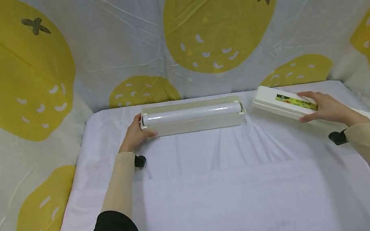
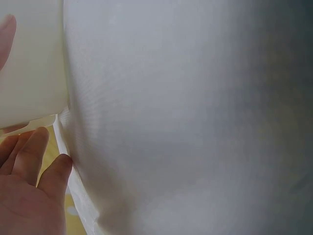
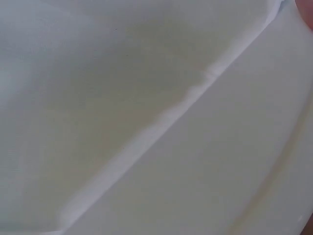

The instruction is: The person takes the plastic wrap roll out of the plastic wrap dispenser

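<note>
As I watch remotely, the right hand (image 1: 330,108) grips a long white plastic cover (image 1: 270,101) with a yellow-green label (image 1: 295,102), held aside, I think, for access. Well to its left, the left hand (image 1: 133,136) grips one end of an open cream oblong plastic box (image 1: 194,126), probably to steady it; just right of that hand, a glossy film cylinder (image 1: 192,113) lies inside. Beyond both hangs lemon-printed white cloth (image 1: 128,47).

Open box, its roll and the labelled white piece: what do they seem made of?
Box: probably matte off-white plastic, from its thin, even walls. Roll: likely plastic film, given its bright glossy streaks. Labelled piece: seemingly smooth white plastic, with moulded-looking edges.
</note>
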`<action>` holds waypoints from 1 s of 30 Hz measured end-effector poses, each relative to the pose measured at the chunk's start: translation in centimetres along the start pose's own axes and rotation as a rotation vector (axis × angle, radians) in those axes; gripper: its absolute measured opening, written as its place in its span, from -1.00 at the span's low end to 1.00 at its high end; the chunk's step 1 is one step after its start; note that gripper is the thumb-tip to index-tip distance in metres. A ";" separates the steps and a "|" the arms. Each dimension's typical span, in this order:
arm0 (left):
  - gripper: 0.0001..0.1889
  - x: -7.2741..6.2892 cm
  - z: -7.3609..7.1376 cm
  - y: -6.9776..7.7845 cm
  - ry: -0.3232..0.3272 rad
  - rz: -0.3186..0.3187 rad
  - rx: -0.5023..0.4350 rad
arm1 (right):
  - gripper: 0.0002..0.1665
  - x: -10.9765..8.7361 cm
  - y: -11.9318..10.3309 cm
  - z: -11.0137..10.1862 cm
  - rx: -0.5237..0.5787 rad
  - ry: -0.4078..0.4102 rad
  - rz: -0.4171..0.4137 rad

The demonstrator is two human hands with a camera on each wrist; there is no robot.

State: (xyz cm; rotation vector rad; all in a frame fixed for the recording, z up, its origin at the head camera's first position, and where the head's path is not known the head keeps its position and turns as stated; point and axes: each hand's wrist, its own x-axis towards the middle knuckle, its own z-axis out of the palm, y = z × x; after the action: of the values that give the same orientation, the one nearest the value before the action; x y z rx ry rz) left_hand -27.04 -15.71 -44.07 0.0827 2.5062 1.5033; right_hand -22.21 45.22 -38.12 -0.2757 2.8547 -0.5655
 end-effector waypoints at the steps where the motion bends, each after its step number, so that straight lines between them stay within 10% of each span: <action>1: 0.03 0.0 0.0 0.0 0.000 0.000 0.001 | 0.23 0.0 0.1 0.1 0.002 -0.001 0.002; 30: 0.02 -0.2 0.0 0.2 -0.001 -0.008 -0.012 | 0.22 -0.3 2.0 2.5 0.010 -0.024 0.029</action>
State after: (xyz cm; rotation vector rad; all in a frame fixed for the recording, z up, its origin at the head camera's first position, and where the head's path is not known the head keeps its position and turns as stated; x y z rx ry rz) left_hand -26.86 -15.66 -43.82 0.0710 2.4931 1.5146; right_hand -21.62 46.23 -41.14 -0.2378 2.8276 -0.5673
